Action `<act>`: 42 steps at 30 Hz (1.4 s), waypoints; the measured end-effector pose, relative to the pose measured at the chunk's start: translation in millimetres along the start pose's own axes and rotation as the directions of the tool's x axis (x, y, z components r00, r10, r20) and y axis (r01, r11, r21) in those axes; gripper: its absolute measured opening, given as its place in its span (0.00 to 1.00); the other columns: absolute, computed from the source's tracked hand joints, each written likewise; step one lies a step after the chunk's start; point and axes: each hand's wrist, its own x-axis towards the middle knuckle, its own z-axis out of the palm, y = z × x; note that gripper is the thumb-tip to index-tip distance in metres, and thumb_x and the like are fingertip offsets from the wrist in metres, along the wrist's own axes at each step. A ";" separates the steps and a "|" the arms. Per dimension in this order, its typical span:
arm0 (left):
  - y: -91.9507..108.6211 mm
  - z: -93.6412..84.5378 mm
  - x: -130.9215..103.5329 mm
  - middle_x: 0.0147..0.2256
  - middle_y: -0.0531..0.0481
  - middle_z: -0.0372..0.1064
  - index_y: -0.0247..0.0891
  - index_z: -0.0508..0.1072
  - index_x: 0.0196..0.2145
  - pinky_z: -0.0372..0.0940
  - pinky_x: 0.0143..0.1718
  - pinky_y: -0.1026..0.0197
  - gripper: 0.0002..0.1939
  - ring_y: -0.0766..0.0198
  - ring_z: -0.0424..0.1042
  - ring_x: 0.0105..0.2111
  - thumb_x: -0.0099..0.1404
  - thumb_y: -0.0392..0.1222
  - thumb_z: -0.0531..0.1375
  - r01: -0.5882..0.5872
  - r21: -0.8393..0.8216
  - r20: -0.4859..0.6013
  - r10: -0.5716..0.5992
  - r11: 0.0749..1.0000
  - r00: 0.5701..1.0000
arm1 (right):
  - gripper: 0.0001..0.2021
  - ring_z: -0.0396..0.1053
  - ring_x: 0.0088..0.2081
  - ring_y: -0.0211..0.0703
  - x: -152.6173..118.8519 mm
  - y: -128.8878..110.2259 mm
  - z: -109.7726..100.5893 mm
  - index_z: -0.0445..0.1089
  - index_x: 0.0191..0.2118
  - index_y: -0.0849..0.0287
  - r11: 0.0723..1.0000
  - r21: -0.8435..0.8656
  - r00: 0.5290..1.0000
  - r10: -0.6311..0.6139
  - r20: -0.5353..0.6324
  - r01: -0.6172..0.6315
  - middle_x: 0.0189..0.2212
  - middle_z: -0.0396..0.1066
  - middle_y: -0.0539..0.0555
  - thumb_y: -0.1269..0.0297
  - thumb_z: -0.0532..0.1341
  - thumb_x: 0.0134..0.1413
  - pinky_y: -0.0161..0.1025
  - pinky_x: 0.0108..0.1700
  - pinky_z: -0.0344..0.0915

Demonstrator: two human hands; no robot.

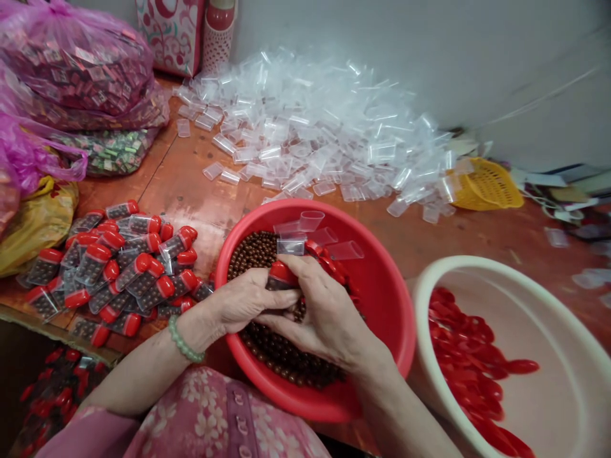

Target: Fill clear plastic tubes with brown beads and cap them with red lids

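Observation:
Over a red basin (386,305), my left hand (245,299) and my right hand (324,312) come together around a small clear container with a red cap (281,273). Both hands are closed on it, and my fingers hide its lower part. Below them in the basin lie many brown beads (296,359). Loose red caps (329,261) and several clear empty containers (346,250) rest in the basin just beyond my right hand. A green bead bracelet (184,343) circles my left wrist.
Filled red-capped containers (128,270) are heaped at the left. Clear containers (305,127) pile up along the wall. A white tub (534,273) with red caps (463,356) stands at right. Pink bags (81,70) sit at the back left, a yellow basket (491,184) at the back right.

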 end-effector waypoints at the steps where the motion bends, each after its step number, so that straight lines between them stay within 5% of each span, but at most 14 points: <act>1: -0.1 0.3 0.1 0.23 0.55 0.63 0.32 0.69 0.25 0.55 0.30 0.64 0.22 0.71 0.60 0.24 0.47 0.53 0.70 -0.023 0.029 0.001 0.023 0.999 1.000 | 0.30 0.72 0.43 0.53 -0.4 1.0 -2.5 0.61 0.57 0.60 0.991 0.121 0.998 0.057 0.019 -0.059 0.44 0.72 0.62 0.53 0.66 0.51 0.48 0.43 0.71; 6: -1.5 0.9 1.5 0.21 0.58 0.58 0.34 0.66 0.24 0.53 0.29 0.65 0.14 0.71 0.56 0.24 0.51 0.44 0.67 -0.016 0.203 0.039 0.008 0.979 0.999 | 0.07 0.72 0.36 0.41 -4.3 7.3 -3.6 0.73 0.41 0.52 0.852 0.480 0.956 0.281 -0.088 -0.207 0.33 0.74 0.50 0.68 0.62 0.58 0.39 0.41 0.70; 11: 0.1 2.1 2.5 0.21 0.58 0.58 0.34 0.66 0.25 0.53 0.28 0.65 0.06 0.72 0.57 0.24 0.54 0.34 0.61 -0.002 0.248 0.000 0.002 0.969 1.000 | 0.08 0.72 0.33 0.39 -1.4 6.0 -1.2 0.74 0.40 0.53 0.903 0.384 0.961 0.254 -0.113 -0.194 0.32 0.76 0.50 0.72 0.62 0.56 0.38 0.38 0.70; 17: -3.0 1.1 3.6 0.19 0.60 0.54 0.35 0.63 0.22 0.49 0.25 0.66 0.07 0.73 0.52 0.21 0.56 0.30 0.57 0.023 0.339 -0.014 -0.019 0.940 1.000 | 0.09 0.72 0.33 0.40 5.0 0.8 -7.3 0.75 0.40 0.55 0.948 0.306 0.988 0.120 -0.092 -0.087 0.31 0.76 0.51 0.75 0.63 0.54 0.39 0.37 0.70; 22: -5.1 0.8 4.0 0.18 0.60 0.55 0.35 0.63 0.21 0.50 0.26 0.66 0.08 0.73 0.52 0.21 0.53 0.27 0.56 0.048 0.324 0.017 -0.056 0.945 0.998 | 0.11 0.73 0.33 0.41 -7.6 0.8 2.1 0.74 0.42 0.54 0.949 0.291 0.974 0.170 -0.149 -0.121 0.33 0.76 0.52 0.74 0.62 0.55 0.39 0.36 0.71; 27: -3.1 0.7 1.6 0.20 0.59 0.58 0.33 0.68 0.23 0.52 0.28 0.66 0.10 0.73 0.54 0.23 0.49 0.37 0.66 -0.012 0.089 0.067 0.006 0.996 0.998 | 0.18 0.73 0.40 0.48 -15.8 -3.1 11.7 0.67 0.54 0.53 0.984 0.169 0.968 0.088 -0.237 -0.048 0.40 0.75 0.58 0.65 0.63 0.57 0.46 0.41 0.72; 31: -0.3 -2.5 -1.1 0.21 0.55 0.63 0.32 0.71 0.23 0.56 0.27 0.66 0.21 0.72 0.60 0.22 0.46 0.52 0.71 0.042 -0.016 0.094 -0.040 0.999 0.995 | 0.42 0.70 0.47 0.59 -15.1 -5.6 13.1 0.55 0.63 0.57 1.000 0.022 0.991 0.004 -0.137 -0.001 0.47 0.71 0.65 0.46 0.68 0.45 0.56 0.46 0.70; 35: 0.8 -5.1 -2.3 0.21 0.50 0.68 0.30 0.72 0.21 0.61 0.29 0.66 0.24 0.69 0.67 0.23 0.45 0.55 0.72 0.134 -0.059 0.128 -0.125 0.989 0.984 | 0.44 0.68 0.50 0.60 -15.0 -3.5 19.0 0.48 0.67 0.60 0.997 -0.073 0.989 -0.017 -0.147 0.006 0.50 0.67 0.67 0.53 0.67 0.49 0.57 0.48 0.70; 42: -0.8 -6.9 -2.4 0.20 0.51 0.67 0.29 0.71 0.20 0.60 0.29 0.67 0.24 0.71 0.66 0.22 0.45 0.54 0.72 0.120 -0.081 0.162 -0.106 0.989 0.981 | 0.35 0.71 0.44 0.56 -9.7 -6.4 23.4 0.55 0.61 0.59 0.993 -0.104 0.969 -0.074 -0.235 0.051 0.44 0.70 0.63 0.61 0.65 0.46 0.52 0.42 0.71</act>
